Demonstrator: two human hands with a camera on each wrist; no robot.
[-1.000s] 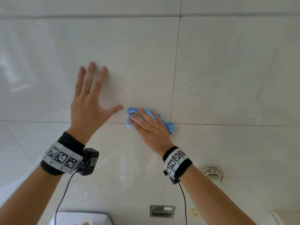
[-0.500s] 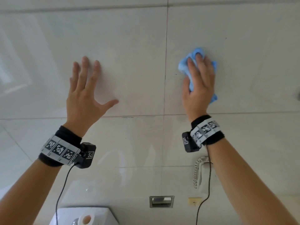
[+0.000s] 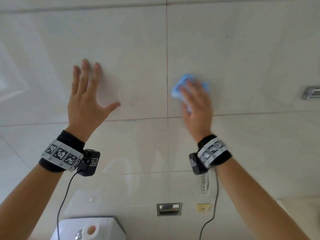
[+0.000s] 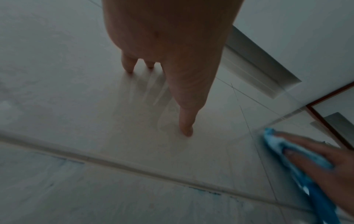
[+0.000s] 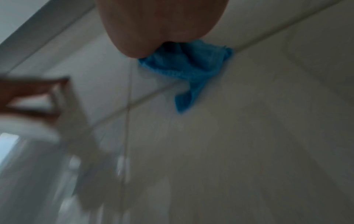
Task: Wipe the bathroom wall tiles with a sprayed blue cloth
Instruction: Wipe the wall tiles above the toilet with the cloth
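Note:
The glossy cream wall tiles (image 3: 135,49) fill the head view. My left hand (image 3: 90,94) lies spread and flat on the tile left of the vertical grout line, fingertips touching the wall and holding nothing; the left wrist view shows the same hand (image 4: 172,75). My right hand (image 3: 195,103), blurred by motion, presses the crumpled blue cloth (image 3: 178,87) against the tile just right of that grout line with straight fingers. The cloth (image 4: 275,144) sits under those fingers, and a corner of the cloth (image 5: 184,63) hangs down below the palm.
A metal rail (image 3: 310,92) sticks out of the wall at the far right. Low on the wall are a recessed metal holder (image 3: 169,209), a small socket plate (image 3: 203,207) and a coiled hose (image 3: 204,184). A white cistern (image 3: 110,226) with a paper roll (image 3: 90,230) stands below.
My right hand swept the cloth from the grout crossing up onto the right tile, then back down and left a little. The left hand has stayed flat on the wall.

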